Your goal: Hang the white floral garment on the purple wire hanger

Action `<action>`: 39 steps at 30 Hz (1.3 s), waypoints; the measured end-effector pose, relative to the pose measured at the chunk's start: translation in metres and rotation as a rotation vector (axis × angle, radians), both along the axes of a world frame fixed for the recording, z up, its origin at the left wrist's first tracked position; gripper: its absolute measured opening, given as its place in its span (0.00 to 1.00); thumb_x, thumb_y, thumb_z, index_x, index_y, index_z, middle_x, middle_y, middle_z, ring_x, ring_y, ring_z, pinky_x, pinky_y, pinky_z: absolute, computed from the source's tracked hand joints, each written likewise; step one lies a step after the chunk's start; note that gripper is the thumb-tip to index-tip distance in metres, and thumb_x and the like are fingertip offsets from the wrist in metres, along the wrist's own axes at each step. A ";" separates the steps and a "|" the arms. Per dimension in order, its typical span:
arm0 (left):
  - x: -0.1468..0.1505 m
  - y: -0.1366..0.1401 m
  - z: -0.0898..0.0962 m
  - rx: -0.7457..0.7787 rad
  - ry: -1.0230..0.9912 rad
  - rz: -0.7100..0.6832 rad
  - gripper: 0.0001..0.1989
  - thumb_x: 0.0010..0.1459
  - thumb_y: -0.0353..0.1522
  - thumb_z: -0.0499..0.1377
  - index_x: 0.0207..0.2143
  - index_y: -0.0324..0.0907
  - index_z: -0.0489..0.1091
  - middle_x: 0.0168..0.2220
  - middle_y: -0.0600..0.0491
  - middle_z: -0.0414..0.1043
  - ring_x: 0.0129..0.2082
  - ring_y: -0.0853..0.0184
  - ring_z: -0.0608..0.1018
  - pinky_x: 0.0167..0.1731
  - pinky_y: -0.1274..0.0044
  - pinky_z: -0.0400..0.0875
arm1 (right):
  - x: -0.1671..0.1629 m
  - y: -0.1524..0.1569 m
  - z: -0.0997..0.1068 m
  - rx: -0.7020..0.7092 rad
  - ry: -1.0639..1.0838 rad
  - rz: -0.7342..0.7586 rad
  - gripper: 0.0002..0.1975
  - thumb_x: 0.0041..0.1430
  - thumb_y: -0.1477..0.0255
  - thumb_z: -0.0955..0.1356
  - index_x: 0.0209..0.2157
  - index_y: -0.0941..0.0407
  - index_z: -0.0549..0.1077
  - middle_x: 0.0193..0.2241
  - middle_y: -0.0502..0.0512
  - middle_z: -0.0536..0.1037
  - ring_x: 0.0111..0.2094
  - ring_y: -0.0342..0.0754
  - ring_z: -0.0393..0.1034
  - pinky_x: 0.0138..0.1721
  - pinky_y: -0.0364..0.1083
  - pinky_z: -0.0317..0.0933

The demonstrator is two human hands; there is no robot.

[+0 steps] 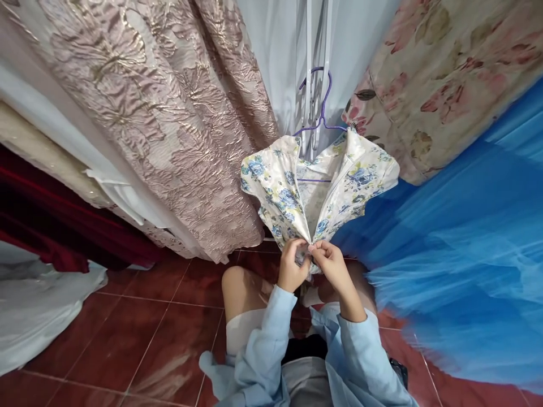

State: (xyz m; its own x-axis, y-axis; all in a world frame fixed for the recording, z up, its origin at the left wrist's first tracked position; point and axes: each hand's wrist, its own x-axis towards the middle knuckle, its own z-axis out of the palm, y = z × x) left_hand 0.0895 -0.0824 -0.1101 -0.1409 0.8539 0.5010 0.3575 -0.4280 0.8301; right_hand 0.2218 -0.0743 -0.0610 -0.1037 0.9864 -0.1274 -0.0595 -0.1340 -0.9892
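A small white garment with blue flowers [280,192] hangs open-fronted on a purple hanger [316,121] in the middle of the view. My left hand [292,265] and my right hand [331,265] meet at its lower front, where the two front edges come together. Both pinch the fabric there, fingers closed on it. What lies between the fingertips is too small to tell. Light blue sleeves cover both my forearms.
A pink-gold brocade curtain [169,113] hangs at the left, floral pink fabric [445,73] at the upper right, blue tulle [466,254] at the right. Dark red cloth [51,226] and white cloth [38,305] lie at the left. Below is a red tiled floor [148,328].
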 end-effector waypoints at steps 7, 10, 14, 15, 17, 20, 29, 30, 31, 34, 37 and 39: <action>0.020 -0.002 -0.001 -0.065 0.001 0.066 0.07 0.66 0.32 0.55 0.37 0.42 0.72 0.36 0.48 0.78 0.39 0.63 0.80 0.42 0.73 0.74 | -0.004 -0.003 0.009 -0.044 0.073 -0.057 0.20 0.48 0.55 0.75 0.23 0.57 0.71 0.13 0.44 0.62 0.17 0.37 0.48 0.21 0.42 0.40; 0.019 -0.002 0.000 -0.050 0.018 0.025 0.07 0.66 0.30 0.54 0.40 0.42 0.72 0.37 0.47 0.78 0.39 0.62 0.80 0.42 0.73 0.74 | -0.007 0.010 0.021 -0.046 0.164 -0.090 0.20 0.47 0.56 0.75 0.20 0.57 0.70 0.12 0.46 0.65 0.15 0.37 0.47 0.20 0.42 0.40; 0.019 -0.006 0.004 -0.025 0.071 0.023 0.06 0.65 0.29 0.53 0.39 0.42 0.71 0.36 0.47 0.77 0.38 0.61 0.79 0.41 0.71 0.73 | -0.017 0.041 0.058 0.078 0.212 -0.105 0.18 0.48 0.59 0.75 0.19 0.56 0.69 0.12 0.46 0.65 0.15 0.37 0.47 0.19 0.42 0.38; 0.019 -0.007 0.005 -0.025 0.088 0.021 0.06 0.65 0.29 0.54 0.38 0.42 0.71 0.35 0.47 0.76 0.37 0.61 0.78 0.41 0.71 0.73 | -0.020 0.050 0.069 0.123 0.221 -0.118 0.17 0.48 0.60 0.74 0.20 0.56 0.70 0.12 0.45 0.65 0.15 0.37 0.47 0.19 0.43 0.37; 0.020 -0.009 0.006 -0.034 0.116 0.001 0.06 0.65 0.29 0.54 0.38 0.42 0.70 0.35 0.47 0.76 0.37 0.61 0.78 0.40 0.71 0.73 | -0.024 0.071 0.094 0.219 0.244 -0.150 0.15 0.49 0.61 0.74 0.21 0.57 0.71 0.13 0.45 0.65 0.14 0.36 0.46 0.19 0.43 0.37; 0.024 -0.012 0.007 -0.053 0.131 -0.028 0.05 0.64 0.29 0.54 0.37 0.42 0.70 0.34 0.48 0.76 0.36 0.60 0.78 0.40 0.71 0.72 | -0.028 0.103 0.127 0.359 0.243 -0.199 0.15 0.50 0.62 0.73 0.21 0.56 0.70 0.14 0.45 0.64 0.15 0.36 0.47 0.18 0.42 0.39; 0.022 -0.006 -0.007 -0.065 0.049 -0.066 0.06 0.66 0.30 0.56 0.37 0.42 0.72 0.36 0.49 0.76 0.38 0.63 0.78 0.41 0.73 0.72 | -0.025 0.146 0.166 0.421 0.181 -0.174 0.12 0.55 0.65 0.71 0.24 0.56 0.69 0.15 0.44 0.65 0.14 0.35 0.50 0.16 0.40 0.42; 0.018 0.000 0.000 -0.037 0.024 -0.040 0.06 0.67 0.32 0.57 0.37 0.41 0.73 0.36 0.48 0.77 0.39 0.63 0.78 0.42 0.73 0.72 | -0.024 0.141 0.164 0.428 0.178 -0.175 0.11 0.56 0.67 0.71 0.25 0.56 0.70 0.15 0.44 0.65 0.14 0.36 0.51 0.17 0.40 0.42; 0.012 0.008 0.010 0.010 -0.001 -0.008 0.07 0.67 0.33 0.57 0.38 0.41 0.73 0.37 0.48 0.77 0.40 0.63 0.78 0.43 0.73 0.72 | -0.023 0.134 0.161 0.441 0.175 -0.180 0.09 0.56 0.68 0.70 0.26 0.56 0.70 0.15 0.44 0.66 0.15 0.36 0.51 0.17 0.40 0.43; -0.006 0.043 0.069 0.224 -0.038 0.091 0.12 0.70 0.37 0.55 0.47 0.41 0.73 0.39 0.48 0.77 0.39 0.66 0.78 0.42 0.74 0.73 | -0.020 0.117 0.156 0.491 0.135 -0.173 0.06 0.58 0.69 0.68 0.29 0.55 0.70 0.15 0.44 0.66 0.16 0.38 0.53 0.19 0.40 0.45; -0.018 0.087 0.146 0.339 0.098 0.060 0.18 0.73 0.39 0.48 0.59 0.44 0.67 0.35 0.52 0.75 0.33 0.69 0.76 0.40 0.75 0.72 | -0.019 0.109 0.155 0.552 0.064 -0.153 0.07 0.60 0.69 0.67 0.29 0.55 0.69 0.16 0.44 0.66 0.17 0.38 0.54 0.20 0.41 0.47; -0.022 0.113 0.185 0.355 0.261 -0.035 0.17 0.73 0.39 0.49 0.57 0.44 0.69 0.35 0.52 0.76 0.33 0.69 0.77 0.40 0.75 0.72 | -0.018 0.110 0.156 0.591 0.030 -0.160 0.08 0.62 0.69 0.67 0.29 0.55 0.69 0.16 0.44 0.65 0.18 0.39 0.55 0.22 0.41 0.48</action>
State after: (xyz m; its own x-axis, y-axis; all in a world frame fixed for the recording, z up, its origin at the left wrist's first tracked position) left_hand 0.0679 0.0308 0.0748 0.0556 0.6245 0.7790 0.5160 -0.6860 0.5130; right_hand 0.2037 0.0357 0.0947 0.0568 0.8928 0.4468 -0.0621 0.4499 -0.8909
